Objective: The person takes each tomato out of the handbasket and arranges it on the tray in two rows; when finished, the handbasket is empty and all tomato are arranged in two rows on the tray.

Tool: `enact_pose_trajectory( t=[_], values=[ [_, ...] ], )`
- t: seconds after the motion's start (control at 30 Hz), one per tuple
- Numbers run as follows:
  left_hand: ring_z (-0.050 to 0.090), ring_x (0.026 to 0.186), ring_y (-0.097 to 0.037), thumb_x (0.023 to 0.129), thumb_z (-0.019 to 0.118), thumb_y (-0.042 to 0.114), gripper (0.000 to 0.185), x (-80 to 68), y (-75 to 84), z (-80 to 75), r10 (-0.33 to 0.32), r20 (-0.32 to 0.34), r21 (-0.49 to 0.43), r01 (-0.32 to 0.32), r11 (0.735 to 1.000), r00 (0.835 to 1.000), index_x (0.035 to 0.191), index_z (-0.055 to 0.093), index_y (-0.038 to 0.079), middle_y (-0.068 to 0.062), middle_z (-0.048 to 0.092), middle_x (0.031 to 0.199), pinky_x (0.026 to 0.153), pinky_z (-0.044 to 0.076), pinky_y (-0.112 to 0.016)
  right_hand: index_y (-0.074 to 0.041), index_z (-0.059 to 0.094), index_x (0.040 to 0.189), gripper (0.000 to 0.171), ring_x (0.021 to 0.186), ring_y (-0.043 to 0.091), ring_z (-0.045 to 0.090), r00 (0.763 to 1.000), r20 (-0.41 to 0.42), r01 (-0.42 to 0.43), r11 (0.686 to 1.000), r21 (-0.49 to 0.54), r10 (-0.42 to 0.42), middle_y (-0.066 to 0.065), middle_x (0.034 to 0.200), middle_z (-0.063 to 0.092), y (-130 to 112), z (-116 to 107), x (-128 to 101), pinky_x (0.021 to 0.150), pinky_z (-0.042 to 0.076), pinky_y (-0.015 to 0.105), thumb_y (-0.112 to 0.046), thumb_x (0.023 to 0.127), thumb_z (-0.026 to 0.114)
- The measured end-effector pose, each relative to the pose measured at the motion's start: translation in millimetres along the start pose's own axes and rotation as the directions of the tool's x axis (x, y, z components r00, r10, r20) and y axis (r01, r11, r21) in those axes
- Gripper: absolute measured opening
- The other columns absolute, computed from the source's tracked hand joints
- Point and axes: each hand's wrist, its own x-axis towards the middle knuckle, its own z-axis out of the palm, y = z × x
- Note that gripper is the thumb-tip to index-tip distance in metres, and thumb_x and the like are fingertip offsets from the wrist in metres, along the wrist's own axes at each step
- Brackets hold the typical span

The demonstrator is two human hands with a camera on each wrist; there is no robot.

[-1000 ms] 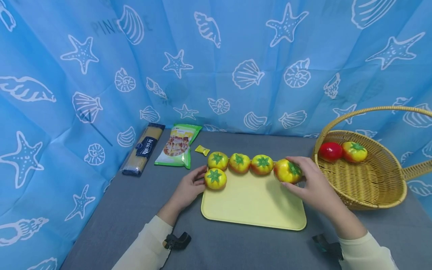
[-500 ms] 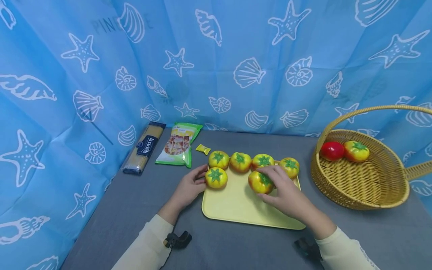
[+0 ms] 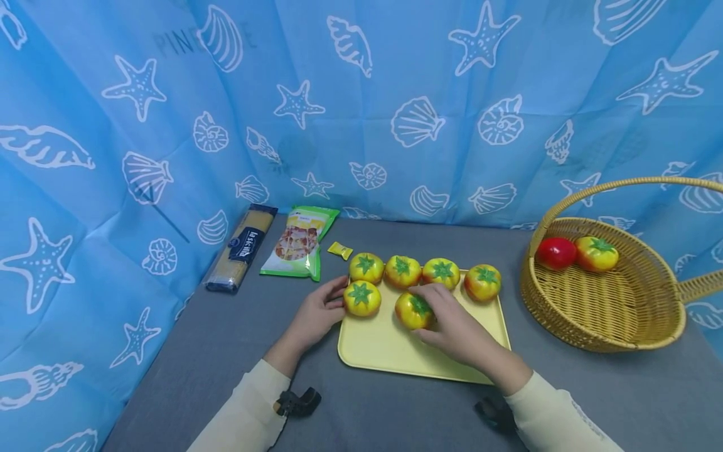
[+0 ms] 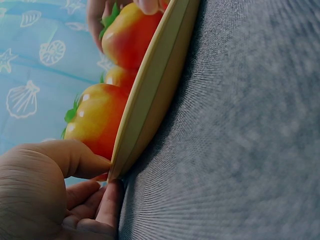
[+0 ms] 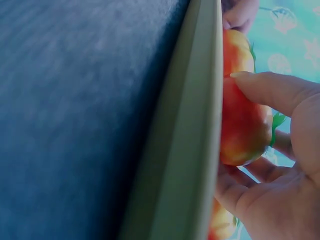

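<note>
My right hand (image 3: 450, 320) grips a yellow-red tomato (image 3: 411, 310) with a green star-shaped top, low over the pale yellow tray (image 3: 390, 351). The right wrist view shows thumb and fingers around that tomato (image 5: 245, 122), by the tray's rim. My left hand (image 3: 316, 314) is at the tray's left edge; in the left wrist view its thumb and fingers (image 4: 82, 157) pinch the rim. Beside it on the tray sits a front-left tomato (image 3: 362, 298). Several more tomatoes (image 3: 402, 272) stand in a row along the far edge, the rightmost tomato (image 3: 482, 282) spaced apart.
To the right stands a wicker basket (image 3: 604, 314) with a tall handle, holding a red fruit (image 3: 556, 253) and another tomato (image 3: 597, 253). A pasta pack (image 3: 241, 248), a green-edged food bag (image 3: 298, 243) and a small yellow packet (image 3: 339, 250) lie at back left. A blue curtain (image 3: 361, 125) hangs behind.
My right hand has carried its tomato leftward from the tray's far right corner to its middle, uncovering the rightmost one of the row. The left hand has stayed at the tray's edge.
</note>
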Motion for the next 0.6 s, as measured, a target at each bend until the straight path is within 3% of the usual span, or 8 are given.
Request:
enact_pose_trajectory(
  t=[0.27, 0.6],
  values=[
    [0.058, 0.138, -0.033, 0.092, 0.066, -0.002, 0.075, -0.2, 1.4, 0.0, -0.004, 0.005, 0.002, 0.004, 1.0, 1.0, 0.163, 0.045, -0.001, -0.017, 0.05, 0.162, 0.109, 0.055, -0.039, -0.001, 0.064, 0.139, 0.062, 0.122, 0.031, 0.057, 1.0, -0.025, 0.017, 1.0, -0.017, -0.018, 0.013, 0.132, 0.057, -2, 6, 8, 0.104, 0.055, 0.051, -0.002, 0.085, 0.092],
    [0.058, 0.139, -0.032, 0.092, 0.066, -0.002, 0.075, -0.8, 2.2, 0.0, -0.002, 0.005, 0.001, 0.002, 1.0, 1.0, 0.164, 0.045, -0.001, -0.017, 0.05, 0.163, 0.109, 0.055, -0.039, -0.004, 0.066, 0.14, 0.061, 0.123, 0.032, 0.056, 0.999, -0.042, 0.008, 1.0, -0.009, -0.008, 0.014, 0.133, 0.055, -2, 10, 12, 0.104, 0.054, 0.052, 0.0, 0.085, 0.091]
  ],
)
